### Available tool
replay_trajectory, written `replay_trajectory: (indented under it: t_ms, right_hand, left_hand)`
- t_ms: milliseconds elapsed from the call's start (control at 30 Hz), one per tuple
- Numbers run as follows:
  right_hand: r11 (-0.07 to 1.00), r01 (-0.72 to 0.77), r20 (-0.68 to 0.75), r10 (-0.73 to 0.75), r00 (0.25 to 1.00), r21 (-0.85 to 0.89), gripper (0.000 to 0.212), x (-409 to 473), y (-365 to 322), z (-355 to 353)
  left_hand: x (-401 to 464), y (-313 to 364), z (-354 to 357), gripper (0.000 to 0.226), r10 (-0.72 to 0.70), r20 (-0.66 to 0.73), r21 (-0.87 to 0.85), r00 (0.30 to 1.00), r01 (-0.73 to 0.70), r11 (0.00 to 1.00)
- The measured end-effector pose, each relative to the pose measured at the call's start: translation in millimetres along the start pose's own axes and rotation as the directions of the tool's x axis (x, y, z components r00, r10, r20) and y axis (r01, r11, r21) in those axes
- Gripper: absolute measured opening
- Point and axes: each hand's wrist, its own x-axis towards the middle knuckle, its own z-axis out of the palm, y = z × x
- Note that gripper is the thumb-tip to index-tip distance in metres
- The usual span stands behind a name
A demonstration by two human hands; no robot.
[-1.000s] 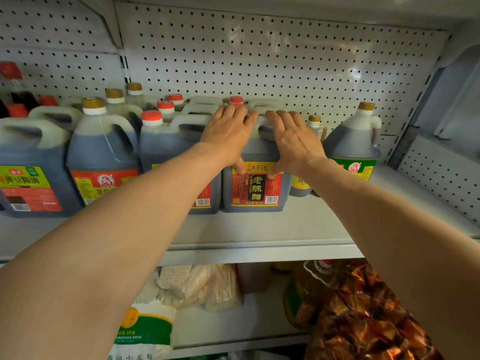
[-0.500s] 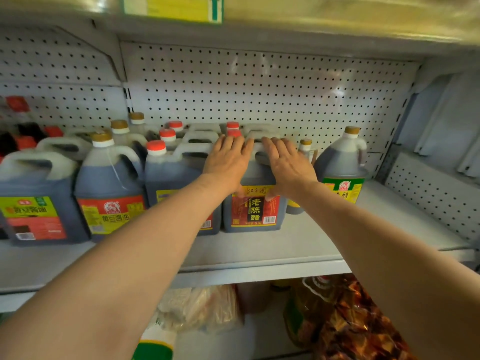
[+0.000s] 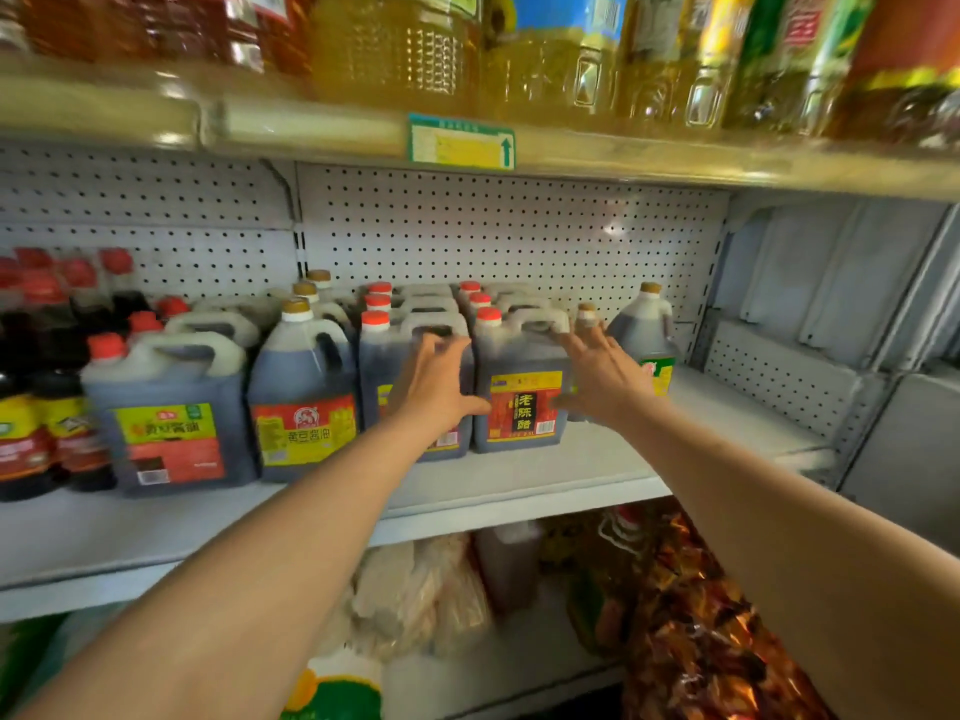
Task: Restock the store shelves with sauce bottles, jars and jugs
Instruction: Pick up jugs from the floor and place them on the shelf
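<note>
A dark vinegar jug [image 3: 522,387] with a red cap and red-and-yellow label stands at the front of the middle shelf [image 3: 519,480], heading a row of like jugs. My left hand [image 3: 441,381] hovers with spread fingers at its left side, in front of the neighbouring red-capped jug [image 3: 387,366]. My right hand [image 3: 602,374] is spread at the jug's right side, fingers straight and blurred. Whether either hand touches the jug is unclear. Neither holds anything.
Soy sauce jugs [image 3: 304,392] and dark bottles [image 3: 31,423] fill the shelf's left. A round dark jug [image 3: 644,335] stands at the right, with bare shelf beyond it. Oil bottles [image 3: 561,49] line the upper shelf. Bagged goods [image 3: 696,641] lie on the shelf below.
Both hands have lifted off the top of the vinegar jug and drawn apart to its sides. The view has tilted up, showing the upper shelf.
</note>
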Motion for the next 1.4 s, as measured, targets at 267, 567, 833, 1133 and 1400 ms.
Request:
replay_trajectory:
  t_ms: [267, 567, 833, 1133, 1400]
  right_hand:
    - [0.989, -0.14, 0.185, 0.13, 0.974, 0.04, 0.083, -144.0, -105.4, 6.9]
    - [0.981, -0.189, 0.392, 0.156, 0.907, 0.049, 0.079, -291.8, -200.4, 42.7]
    - [0.984, -0.161, 0.538, 0.098, 0.837, 0.071, 0.082, -381.5, -228.9, 82.7]
    - [0.98, -0.128, 0.651, 0.0, 0.759, 0.149, 0.078, -521.4, -210.7, 149.7]
    - [0.95, -0.26, 0.792, 0.023, 0.61, 0.173, 0.075, -652.7, -228.2, 207.4]
  left_hand:
    - [-144.3, -68.2, -20.0, 0.069, -0.079, 0.188, -0.197, 0.979, 0.117, 0.973]
    - [-302.8, -130.9, -38.2, 0.073, -0.074, 0.356, -0.172, 0.932, 0.144, 0.975]
    - [-421.3, -162.1, -34.3, 0.066, -0.232, 0.441, -0.092, 0.867, 0.301, 0.949]
    - [-596.6, -139.1, 24.7, 0.061, -0.416, 0.563, -0.004, 0.714, 0.506, 0.862]
    - [-727.4, -148.5, 71.6, 0.059, -0.452, 0.692, 0.051, 0.563, 0.586, 0.808]
